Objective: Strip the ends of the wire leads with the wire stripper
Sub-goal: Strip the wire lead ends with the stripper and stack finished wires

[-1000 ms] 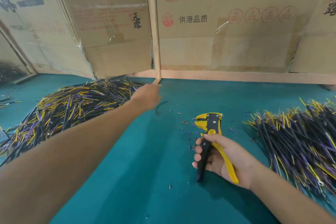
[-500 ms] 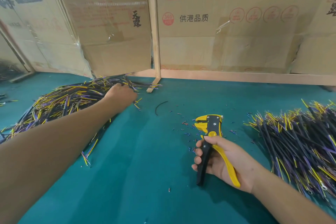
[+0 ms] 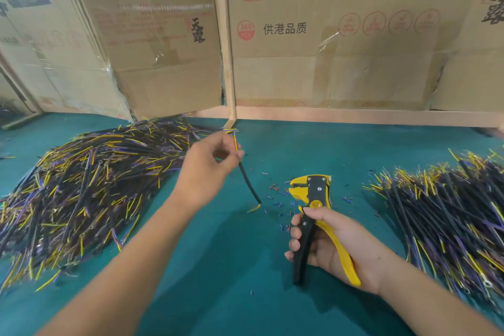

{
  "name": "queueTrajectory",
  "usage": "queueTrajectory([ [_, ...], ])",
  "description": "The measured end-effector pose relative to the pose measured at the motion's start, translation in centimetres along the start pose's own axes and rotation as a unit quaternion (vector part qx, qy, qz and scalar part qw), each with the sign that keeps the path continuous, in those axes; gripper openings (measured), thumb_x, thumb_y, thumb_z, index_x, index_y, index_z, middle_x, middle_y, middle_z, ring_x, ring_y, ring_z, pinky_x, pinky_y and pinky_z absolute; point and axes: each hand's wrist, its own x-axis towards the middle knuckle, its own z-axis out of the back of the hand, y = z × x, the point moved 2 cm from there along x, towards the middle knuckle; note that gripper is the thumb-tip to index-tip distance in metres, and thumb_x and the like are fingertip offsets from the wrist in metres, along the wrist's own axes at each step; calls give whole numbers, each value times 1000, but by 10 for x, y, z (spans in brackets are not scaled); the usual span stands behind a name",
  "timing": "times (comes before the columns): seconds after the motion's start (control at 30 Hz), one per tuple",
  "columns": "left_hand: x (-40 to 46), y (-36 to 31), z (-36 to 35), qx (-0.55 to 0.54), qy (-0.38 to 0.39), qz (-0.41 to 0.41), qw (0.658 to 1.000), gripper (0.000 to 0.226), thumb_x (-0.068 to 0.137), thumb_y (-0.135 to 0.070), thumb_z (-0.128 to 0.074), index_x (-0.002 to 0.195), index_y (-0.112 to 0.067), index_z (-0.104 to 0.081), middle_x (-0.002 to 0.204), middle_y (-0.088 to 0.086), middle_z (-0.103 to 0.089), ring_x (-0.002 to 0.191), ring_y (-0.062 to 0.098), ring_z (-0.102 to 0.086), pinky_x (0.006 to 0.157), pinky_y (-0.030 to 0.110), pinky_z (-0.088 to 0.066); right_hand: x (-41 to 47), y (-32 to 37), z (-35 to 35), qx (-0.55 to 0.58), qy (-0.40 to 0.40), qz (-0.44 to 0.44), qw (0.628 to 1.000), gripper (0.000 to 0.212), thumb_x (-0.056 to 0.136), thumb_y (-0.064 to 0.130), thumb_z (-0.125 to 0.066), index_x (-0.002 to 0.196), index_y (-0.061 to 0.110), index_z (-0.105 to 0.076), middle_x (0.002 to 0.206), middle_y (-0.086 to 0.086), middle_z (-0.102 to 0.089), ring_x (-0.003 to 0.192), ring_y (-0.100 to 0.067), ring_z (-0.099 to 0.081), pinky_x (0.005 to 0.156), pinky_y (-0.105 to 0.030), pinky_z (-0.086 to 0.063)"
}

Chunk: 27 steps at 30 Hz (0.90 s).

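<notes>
The left hand (image 3: 207, 169) pinches one wire lead (image 3: 246, 181) at centre frame, its long axis slanting down-right, free yellow end just left of the wire stripper (image 3: 313, 215). The right hand (image 3: 335, 243) grips the stripper's handles at lower right, head pointing up-frame, so the lead's low end lies nearest that tool.

The right wire pile (image 3: 447, 215) runs past the frame's right edge.

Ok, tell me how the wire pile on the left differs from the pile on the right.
The left pile is wider and more scattered; the right pile is tighter, its wires lying more parallel. The left pile reaches the cardboard wall; the right pile lies clear of it. Both hold black, yellow and purple wires.
</notes>
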Motion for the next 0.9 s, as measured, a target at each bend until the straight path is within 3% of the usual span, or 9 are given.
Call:
queueTrajectory([
  [0.13, -16, 18, -20, 8, 48, 37, 998, 17, 90, -10, -71, 81, -22, -64, 71, -20, -64, 66, 3, -57, 69, 22, -44, 13, -5, 12, -5, 13, -6, 1000, 37, 64, 30, -86, 84, 3, -71, 77, -17, -58, 65, -32, -60, 74, -49, -56],
  [0.27, -28, 26, -30, -4, 132, 91, 987, 11, 92, -13, -69, 84, -20, -66, 73, -2, -68, 69, 20, -63, 72, 41, -56, 20, -8, 20, -4, 15, -1, 1000, 42, 62, 33, -90, 87, 4, -73, 78, -17, -61, 67, -33, -61, 77, -53, -55],
  [0.33, -29, 26, -28, -9, 114, 102, 988, 11, 94, -19, -69, 83, -15, -68, 67, 4, -67, 62, 24, -63, 68, 43, -57, 21, -8, 20, -5, 12, -2, 1000, 42, 60, 33, -90, 86, 4, -73, 77, -17, -61, 66, -33, -62, 76, -53, -56],
  [0.4, -28, 23, -23, -33, 71, 109, 991, 29, 94, -33, -68, 80, -8, -70, 55, 0, -61, 51, 17, -56, 55, 32, -51, 20, -7, 17, -5, 13, -1, 1000, 43, 59, 33, -91, 86, 3, -73, 77, -17, -60, 66, -32, -61, 76, -52, -56],
  [0.5, -28, 14, -17, -204, 52, 161, 964, 39, 91, -41, -64, 86, -2, -71, 53, 0, -54, 47, 18, -50, 49, 24, -44, 14, -4, 11, -4, 17, -3, 1000, 37, 64, 29, -87, 85, 3, -71, 78, -17, -58, 66, -32, -59, 75, -51, -56],
  [0.6, -31, 4, -18, -301, 92, 149, 937, 16, 96, -20, -61, 97, -9, -72, 72, 8, -69, 64, 19, -64, 56, 24, -50, 8, -2, 7, -2, 13, -1, 1000, 26, 78, 25, -75, 85, 1, -68, 78, -17, -55, 64, -32, -57, 74, -49, -56],
  [0.73, -34, -4, -17, -260, 162, 86, 948, 54, 97, 17, -34, 124, -16, -66, 120, 7, -72, 110, 24, -68, 83, 34, -57, 5, 0, 4, 3, 16, 5, 1000, 24, 88, 25, -63, 89, 1, -65, 79, -18, -54, 66, -32, -55, 75, -49, -56],
  [0.8, -35, -7, -17, -257, 172, 79, 948, 55, 97, 17, -31, 126, -14, -66, 124, 7, -70, 113, 26, -67, 91, 39, -57, 6, -1, 4, 2, 12, 4, 1000, 25, 86, 25, -64, 88, 1, -66, 79, -18, -54, 66, -32, -56, 74, -49, -56],
  [0.9, -38, -10, -20, -250, 153, 87, 952, 45, 97, 12, -36, 111, -10, -73, 115, 9, -73, 101, 25, -71, 85, 37, -57, 9, -2, 5, 3, 0, 3, 1000, 25, 82, 25, -67, 85, 1, -67, 77, -18, -55, 64, -32, -56, 72, -49, -57],
])
